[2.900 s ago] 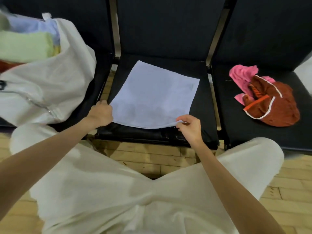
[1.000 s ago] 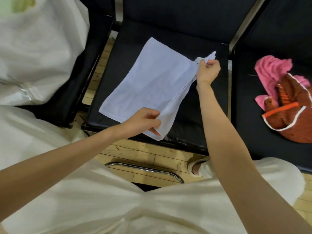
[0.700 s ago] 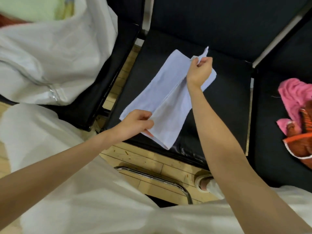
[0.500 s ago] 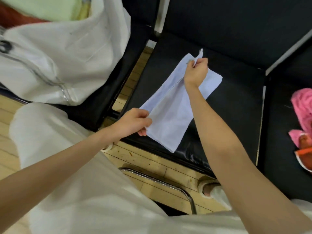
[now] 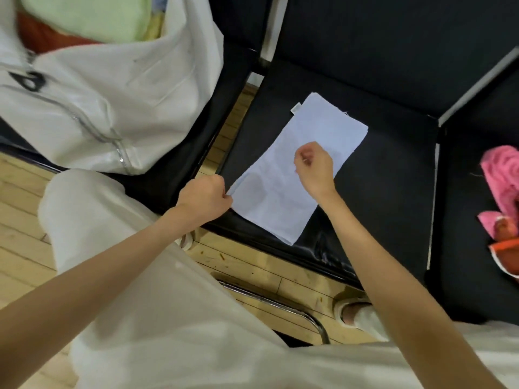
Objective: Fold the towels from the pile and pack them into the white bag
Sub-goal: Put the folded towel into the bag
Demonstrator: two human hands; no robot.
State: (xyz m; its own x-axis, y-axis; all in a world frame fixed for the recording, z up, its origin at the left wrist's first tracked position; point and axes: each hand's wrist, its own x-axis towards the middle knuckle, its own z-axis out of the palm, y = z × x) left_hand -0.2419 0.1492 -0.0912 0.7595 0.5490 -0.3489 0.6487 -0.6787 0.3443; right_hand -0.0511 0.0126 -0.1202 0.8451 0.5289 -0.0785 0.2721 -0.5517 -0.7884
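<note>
A light blue towel (image 5: pixel 297 175) lies folded into a long strip on the middle black chair seat (image 5: pixel 393 175). My left hand (image 5: pixel 205 197) pinches the strip's near left corner at the seat's front edge. Over the middle of the strip is my right hand (image 5: pixel 313 164), fingers curled, with nothing seen in it. The white bag (image 5: pixel 112 102) sits on the left chair, its mouth open, showing a green towel (image 5: pixel 92 21) and a red one (image 5: pixel 47 37) inside. The pile, a pink towel (image 5: pixel 501 175) and a rust-brown one (image 5: pixel 505 234), lies on the right chair.
Three black chairs stand side by side with metal bars between the seats. Below them are the wooden floor (image 5: pixel 25 220) and a chrome chair leg (image 5: pixel 280 301). My legs in white trousers (image 5: pixel 168 318) fill the foreground.
My right hand carried the towel's far corner over to the left, laid it flat as a narrow strip, let go and drew back to the middle. My left hand kept the near corner.
</note>
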